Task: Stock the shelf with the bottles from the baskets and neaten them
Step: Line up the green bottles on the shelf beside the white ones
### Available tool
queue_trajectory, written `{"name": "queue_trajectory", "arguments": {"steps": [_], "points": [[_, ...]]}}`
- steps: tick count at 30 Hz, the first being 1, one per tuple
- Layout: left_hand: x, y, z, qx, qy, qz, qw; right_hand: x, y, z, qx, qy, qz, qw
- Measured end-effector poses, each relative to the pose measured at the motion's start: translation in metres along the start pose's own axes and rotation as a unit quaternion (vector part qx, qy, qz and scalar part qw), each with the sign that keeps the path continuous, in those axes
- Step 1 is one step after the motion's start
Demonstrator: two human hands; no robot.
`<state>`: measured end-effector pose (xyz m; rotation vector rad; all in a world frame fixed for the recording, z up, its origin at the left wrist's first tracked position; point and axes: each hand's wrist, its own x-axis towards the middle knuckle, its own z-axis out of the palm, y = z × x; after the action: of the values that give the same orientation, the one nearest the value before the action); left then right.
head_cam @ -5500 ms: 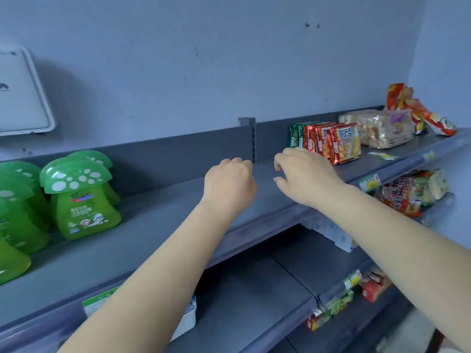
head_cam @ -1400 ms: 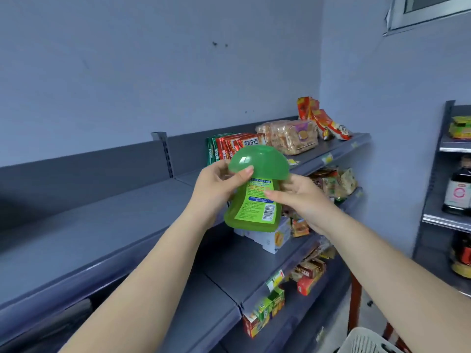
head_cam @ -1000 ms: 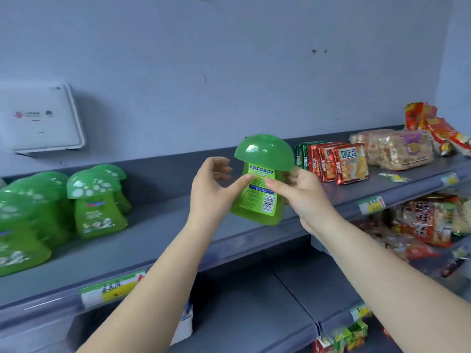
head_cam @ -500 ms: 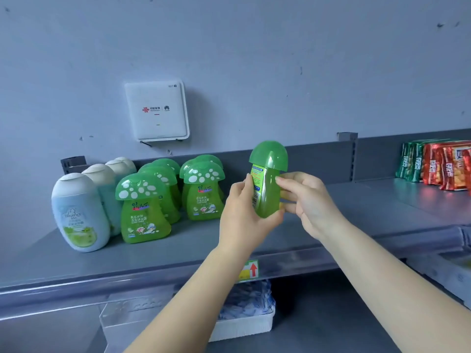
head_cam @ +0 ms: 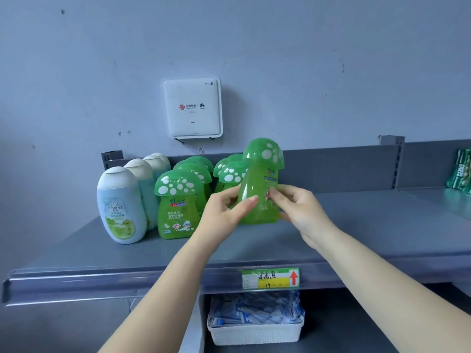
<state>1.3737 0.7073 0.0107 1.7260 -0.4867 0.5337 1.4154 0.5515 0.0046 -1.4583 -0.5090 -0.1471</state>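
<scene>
Since 0.5 s ago, I see the mushroom bottle (head_cam: pixel 257 197) turned label-forward, base nearing the shelf (head_cam: pixel 356 233); left hand (head_cam: pixel 224 212) and right hand (head_cam: pixel 300 212) both grasping it. Placement imminent.

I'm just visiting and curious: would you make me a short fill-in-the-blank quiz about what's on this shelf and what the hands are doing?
1. Both hands, the left hand and the right hand, hold a green bottle whose cap is shaped like a ____.
2. The row at the far left end of the shelf holds pale blue bottles with ____ caps.
3. The white box is fixed to the ____.

Missing words: mushroom; white; wall
</scene>
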Motion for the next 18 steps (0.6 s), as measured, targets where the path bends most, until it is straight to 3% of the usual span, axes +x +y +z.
{"name": "queue_trajectory", "arguments": {"steps": [3,10,18], "points": [[-0.001,-0.007,-0.016,0.019,0.015,-0.018,1.000,0.007,0.007,0.006,0.000,0.008,0.010,1.000],[-0.003,-0.030,-0.028,0.215,0.097,-0.024,0.971,0.023,0.022,0.024,-0.103,0.059,-0.020,0.993],[0.002,-0.047,-0.032,0.299,0.106,-0.060,0.946,0.032,0.034,0.041,-0.186,0.080,-0.017,0.979]]}}
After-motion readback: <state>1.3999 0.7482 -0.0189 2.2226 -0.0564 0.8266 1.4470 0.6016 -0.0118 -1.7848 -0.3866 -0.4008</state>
